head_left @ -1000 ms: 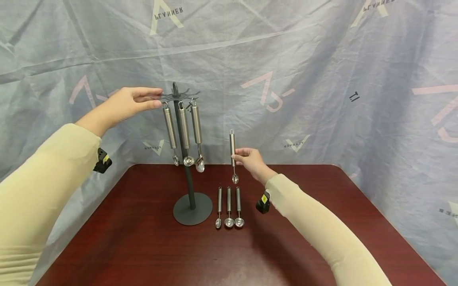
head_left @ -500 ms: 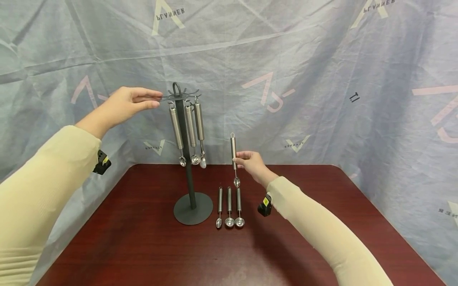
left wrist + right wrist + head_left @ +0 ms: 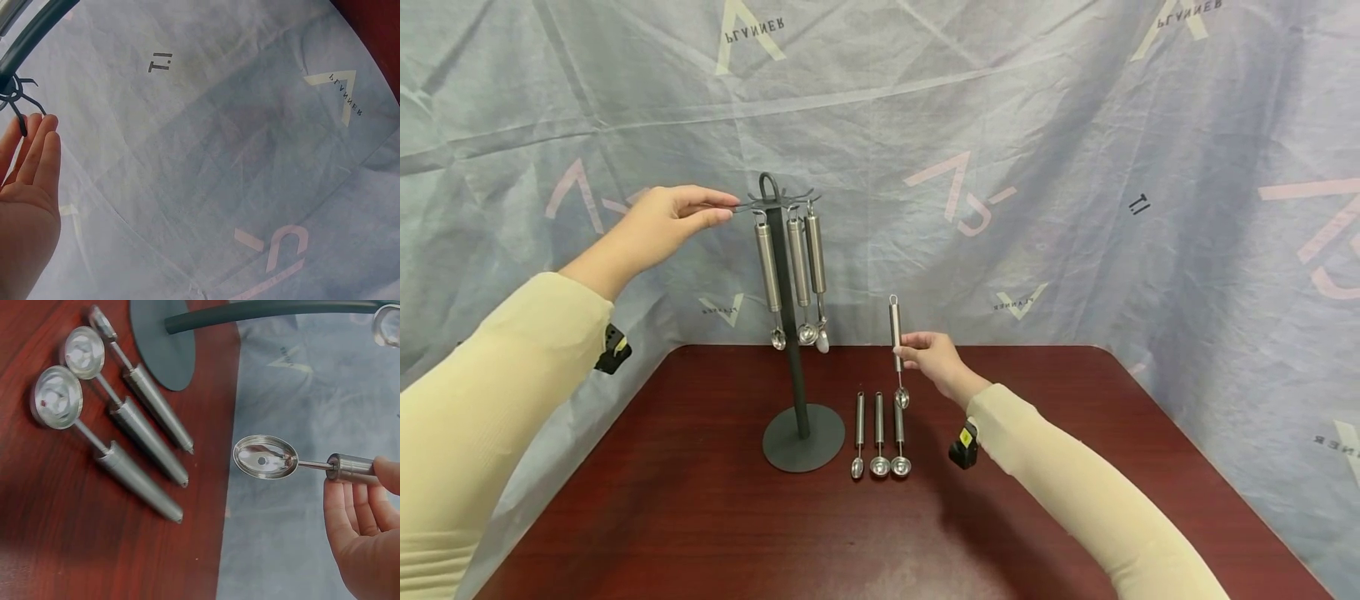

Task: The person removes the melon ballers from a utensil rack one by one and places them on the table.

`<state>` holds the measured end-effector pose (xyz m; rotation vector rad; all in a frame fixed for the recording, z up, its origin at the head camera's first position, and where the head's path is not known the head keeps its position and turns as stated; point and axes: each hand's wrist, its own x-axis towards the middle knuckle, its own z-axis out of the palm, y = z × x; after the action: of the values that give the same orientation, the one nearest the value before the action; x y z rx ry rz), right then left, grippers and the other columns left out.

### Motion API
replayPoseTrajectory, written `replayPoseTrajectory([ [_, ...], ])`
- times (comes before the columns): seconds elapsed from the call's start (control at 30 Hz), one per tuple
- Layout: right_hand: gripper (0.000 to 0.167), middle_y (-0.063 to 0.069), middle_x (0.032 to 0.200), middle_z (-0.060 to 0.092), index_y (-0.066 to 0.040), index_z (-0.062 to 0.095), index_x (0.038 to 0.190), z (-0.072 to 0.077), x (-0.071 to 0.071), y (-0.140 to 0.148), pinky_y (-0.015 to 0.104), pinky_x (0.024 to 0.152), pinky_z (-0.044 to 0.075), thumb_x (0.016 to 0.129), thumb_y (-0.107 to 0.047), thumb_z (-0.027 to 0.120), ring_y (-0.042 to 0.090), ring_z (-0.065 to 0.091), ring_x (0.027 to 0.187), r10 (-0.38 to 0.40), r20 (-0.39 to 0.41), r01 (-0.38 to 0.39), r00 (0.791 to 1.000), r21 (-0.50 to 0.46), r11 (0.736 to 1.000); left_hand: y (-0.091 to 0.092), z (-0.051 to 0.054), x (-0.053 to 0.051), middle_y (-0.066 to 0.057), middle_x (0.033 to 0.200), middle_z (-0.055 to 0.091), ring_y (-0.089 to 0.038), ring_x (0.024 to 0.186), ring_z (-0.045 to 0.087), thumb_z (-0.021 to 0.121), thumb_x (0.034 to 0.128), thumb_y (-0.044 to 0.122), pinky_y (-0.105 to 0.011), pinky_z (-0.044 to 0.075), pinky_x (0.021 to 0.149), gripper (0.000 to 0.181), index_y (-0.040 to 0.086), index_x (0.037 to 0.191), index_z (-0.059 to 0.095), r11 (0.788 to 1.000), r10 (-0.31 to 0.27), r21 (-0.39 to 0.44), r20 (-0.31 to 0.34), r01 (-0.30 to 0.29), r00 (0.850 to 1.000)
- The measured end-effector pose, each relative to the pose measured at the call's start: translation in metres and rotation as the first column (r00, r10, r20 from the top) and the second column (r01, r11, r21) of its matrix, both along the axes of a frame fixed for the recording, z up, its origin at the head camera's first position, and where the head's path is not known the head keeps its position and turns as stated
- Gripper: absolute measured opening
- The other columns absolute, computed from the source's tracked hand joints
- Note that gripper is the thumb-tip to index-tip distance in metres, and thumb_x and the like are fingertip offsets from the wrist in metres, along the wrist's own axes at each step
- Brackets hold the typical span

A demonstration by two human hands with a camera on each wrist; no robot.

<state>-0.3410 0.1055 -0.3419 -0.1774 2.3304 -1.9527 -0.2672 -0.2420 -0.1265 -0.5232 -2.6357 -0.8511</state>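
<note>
Oval scoop bowl (image 3: 265,456) lower, nearer table (image 3: 722,517)

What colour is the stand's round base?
Dark grey; the round base shows best in the head view.

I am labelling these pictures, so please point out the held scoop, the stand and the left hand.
Held scoop (image 3: 273,457), right wrist view: its oval bowl.
Stand (image 3: 795,362), head view: its upright post.
Left hand (image 3: 28,212), left wrist view: its palm.

On the grey fabric backdrop (image 3: 865,125), the word "PLANNER" (image 3: 755,31) is printed several times, and also the letters "T.I" (image 3: 160,62)
</note>
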Motion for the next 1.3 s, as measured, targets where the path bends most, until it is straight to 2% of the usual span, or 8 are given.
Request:
replayPoseTrajectory([
  [0.2, 0.028, 0.016, 0.114, 0.065, 0.007, 0.061, 0.118, -0.011, 0.001, 0.006, 0.04, 0.094, 0.053, 0.093, -0.005, 0.064, 0.01, 0.064, 0.08, -0.017, 0.026, 0.017, 1.0, -0.019, 1.0, -0.001, -0.002, -0.001, -0.017, 0.138, 0.055, -0.031, 0.129, 0.05, 0.055, 0.0979, 0.043, -0.054, 0.037, 0.106, 0.051, 0.012, 0.138, 0.055, 1.0, -0.005, 0.026, 0.026, 0.004, 1.0],
  [0.37, 0.029, 0.017, 0.115, 0.064, 0.006, 0.061, 0.119, -0.018, 0.005, 0.011, 0.037, 0.089, 0.055, 0.093, -0.007, 0.064, 0.015, 0.067, 0.08, -0.042, 0.059, 0.04, 0.997, 0.025, 0.999, -0.003, -0.003, -0.001, -0.015, 0.141, 0.054, -0.032, 0.131, 0.048, 0.054, 0.0972, 0.046, -0.055, 0.035, 0.108, 0.054, 0.012, 0.139, 0.053, 0.999, -0.025, 0.04, 0.045, 0.023, 0.999],
  [0.7, 0.033, 0.015, 0.106, 0.065, 0.008, 0.058, 0.121, -0.037, 0.006, 0.02, 0.046, 0.095, 0.052, 0.093, -0.007, 0.064, 0.015, 0.065, 0.078, -0.062, 0.114, 0.055, 0.992, 0.06, 0.997, -0.004, -0.005, -0.002, -0.018, 0.14, 0.053, -0.032, 0.128, 0.049, 0.052, 0.0993, 0.042, -0.054, 0.036, 0.105, 0.049, 0.012, 0.138, 0.055, 0.999, -0.045, 0.02, -0.01, 0.045, 0.999],
  [0.97, 0.034, 0.012, 0.098, 0.064, 0.01, 0.058, 0.121, -0.05, 0.009, 0.023, 0.034, 0.079, 0.059, 0.091, -0.004, 0.066, 0.018, 0.062, 0.078, -0.059, 0.193, 0.046, 0.98, 0.075, 0.996, -0.004, -0.005, -0.002, -0.017, 0.141, 0.053, -0.032, 0.128, 0.049, 0.051, 0.1001, 0.042, -0.055, 0.036, 0.106, 0.05, 0.009, 0.138, 0.054, 0.998, -0.054, 0.01, -0.012, 0.054, 0.998],
  [1.13, 0.034, 0.018, 0.106, 0.066, 0.01, 0.059, 0.121, -0.058, 0.011, 0.024, 0.034, 0.078, 0.059, 0.091, -0.004, 0.066, 0.017, 0.062, 0.076, -0.074, 0.218, 0.055, 0.973, 0.094, 0.994, -0.002, -0.005, -0.003, -0.017, 0.14, 0.054, -0.032, 0.128, 0.049, 0.051, 0.1001, 0.041, -0.054, 0.036, 0.106, 0.049, 0.009, 0.137, 0.055, 0.999, -0.051, 0.011, -0.023, 0.051, 0.998],
  [1.3, 0.031, 0.019, 0.105, 0.067, 0.011, 0.06, 0.117, -0.065, 0.016, 0.024, 0.033, 0.073, 0.06, 0.09, -0.002, 0.065, 0.015, 0.061, 0.069, -0.096, 0.232, 0.073, 0.968, 0.105, 0.992, -0.002, -0.005, -0.003, -0.017, 0.139, 0.054, -0.031, 0.128, 0.05, 0.052, 0.0999, 0.041, -0.053, 0.036, 0.106, 0.048, 0.01, 0.137, 0.056, 0.999, -0.048, 0.016, -0.026, 0.048, 0.999],
])
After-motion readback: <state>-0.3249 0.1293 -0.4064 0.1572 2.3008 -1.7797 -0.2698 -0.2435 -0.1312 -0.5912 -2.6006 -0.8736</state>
